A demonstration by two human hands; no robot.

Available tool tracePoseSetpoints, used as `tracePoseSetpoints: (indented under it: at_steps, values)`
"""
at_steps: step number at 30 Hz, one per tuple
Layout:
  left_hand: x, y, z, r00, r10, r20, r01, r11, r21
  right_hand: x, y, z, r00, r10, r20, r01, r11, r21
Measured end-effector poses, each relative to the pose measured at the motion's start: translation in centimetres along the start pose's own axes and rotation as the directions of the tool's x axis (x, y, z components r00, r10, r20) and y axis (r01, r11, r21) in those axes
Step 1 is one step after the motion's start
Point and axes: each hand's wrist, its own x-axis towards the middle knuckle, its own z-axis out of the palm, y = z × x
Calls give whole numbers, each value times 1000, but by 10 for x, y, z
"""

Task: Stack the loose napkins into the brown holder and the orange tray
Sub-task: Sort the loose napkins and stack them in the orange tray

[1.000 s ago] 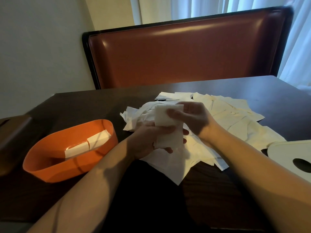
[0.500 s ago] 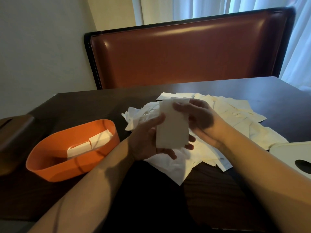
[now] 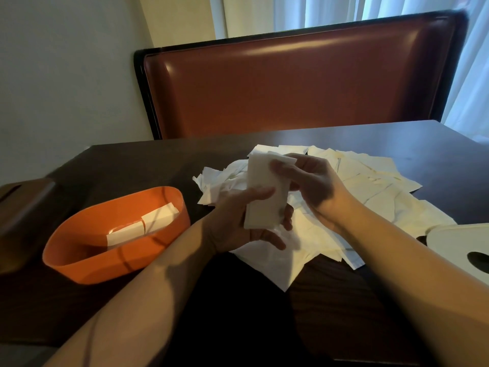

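Both hands hold one folded white napkin (image 3: 264, 197) upright above the heap of loose napkins (image 3: 370, 197). My left hand (image 3: 238, 221) grips its lower part, thumb across the front. My right hand (image 3: 312, 184) pinches its top edge from the right. The orange tray (image 3: 87, 260) sits at the left with two folded napkins (image 3: 143, 223) lying inside. The brown holder (image 3: 23, 207) shows partly at the far left edge.
A dark wooden table (image 3: 397, 300) carries everything. A white lid with a dark hole (image 3: 465, 247) lies at the right edge. A red-brown padded bench back (image 3: 291, 83) stands behind the table, with curtains beyond.
The napkin in my hands went from a crumpled fold to a flat upright rectangle. Both hands rose slightly, my right hand sliding up to the top edge.
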Motion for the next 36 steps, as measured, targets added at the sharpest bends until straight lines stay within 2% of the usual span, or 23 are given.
tracePoseSetpoints:
  at_steps: [3, 6, 8, 9, 11, 15, 18, 20, 26, 28, 31, 33, 36]
  values:
    - [0, 3, 1, 993, 78, -92, -78, 997, -3, 4, 2, 0, 996, 14, -83, -16, 999, -29]
    - [1, 7, 2, 942, 189, -276, -204, 979, -27, 9, 9, -8, 978, -107, -177, 41, 938, -343]
    - [3, 9, 2, 893, 254, -372, -285, 958, -31, 9, 16, -12, 972, -182, -147, 79, 845, -529]
    - [4, 10, 2, 868, 279, -411, -316, 948, -25, 9, 20, -13, 973, -185, -135, 78, 820, -566]
    - [6, 11, 3, 819, 321, -476, -372, 928, -14, 10, 25, -13, 982, -127, -140, 17, 797, -604]
    - [8, 11, -2, 686, 391, -614, -474, 880, 31, 13, 32, -10, 992, 95, -80, -124, 696, -708]
    - [9, 13, -6, 640, 395, -659, -495, 868, 40, 16, 32, -6, 983, 161, -85, -177, 742, -647]
    - [9, 13, -5, 641, 399, -655, -474, 878, 72, 18, 30, -1, 975, 195, -104, -219, 795, -566]
    - [11, 9, -10, 668, 381, -639, -450, 891, 61, 22, 35, 14, 959, 228, -171, -283, 814, -507]
    - [11, 10, -11, 671, 378, -638, -456, 889, 47, 21, 36, 13, 960, 183, -214, -263, 855, -446]
    - [11, 9, -12, 698, 356, -622, -452, 892, 4, 25, 37, -2, 939, 37, -343, -196, 875, -443]
    - [11, 9, -11, 711, 342, -614, -454, 890, -30, 27, 37, -14, 911, -1, -413, -138, 943, -305]
    - [12, 10, -12, 702, 334, -629, -458, 888, -40, 21, 28, -22, 906, -38, -422, -32, 987, -158]
